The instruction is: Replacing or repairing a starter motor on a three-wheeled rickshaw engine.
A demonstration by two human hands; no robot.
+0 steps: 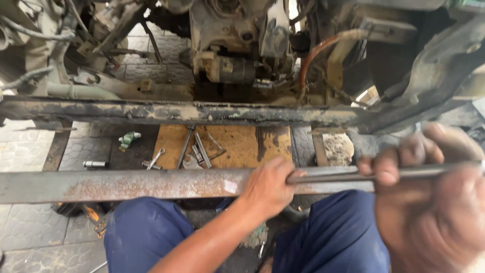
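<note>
Grey patterned paving runs under a stripped vehicle frame, its engine block (pixel 237 45) hanging above a dark crossmember (pixel 166 111). Nearer lies a rusty steel rail (pixel 126 184) across the person's knees. Left hand (pixel 270 184) is clenched on the rail where a long metal rod (pixel 343 175) meets it; right hand (pixel 429 202), blurred, seems wrapped around the rod's other end. Should the rod slip off the rail, knuckles could strike steel. Loose wrenches (pixel 194 151) lie on cardboard (pixel 237 146) below.
</note>
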